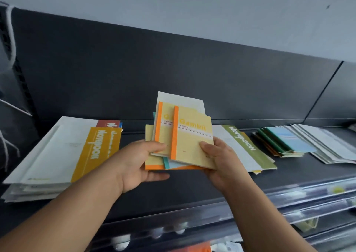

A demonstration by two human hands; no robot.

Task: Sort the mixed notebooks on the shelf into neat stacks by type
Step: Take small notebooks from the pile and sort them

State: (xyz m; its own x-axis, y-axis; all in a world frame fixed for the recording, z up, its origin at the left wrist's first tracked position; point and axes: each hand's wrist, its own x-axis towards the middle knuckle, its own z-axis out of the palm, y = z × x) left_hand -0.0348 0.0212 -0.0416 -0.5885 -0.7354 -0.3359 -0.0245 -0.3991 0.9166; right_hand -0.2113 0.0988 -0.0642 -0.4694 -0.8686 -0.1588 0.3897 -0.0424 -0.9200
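Several small notebooks form a loose bundle (154, 162) held in the air over the middle of the shelf (192, 190). Its front yellow notebook (192, 138), orange-spined and printed Gambit, overlaps a rear yellow notebook (164, 125) of the same kind. A white notebook (181, 101) sticks up behind them, and a teal edge shows beneath.

The left hand (134, 163) grips the bundle's lower left corner, thumb on top and fingers curled under. The right hand (221, 159) grips the lower right, thumb pressed on the front cover.

On the shelf to the left lies a white stack (46, 151) with a mustard notebook (96, 149) on it and a red notebook (107, 123) behind. Just right of the hands lies a green-banded notebook (248, 145), then a green-spined stack (279, 144) and a fanned white pile (327, 145). Blurred clear bins (308, 199) sit below the shelf.
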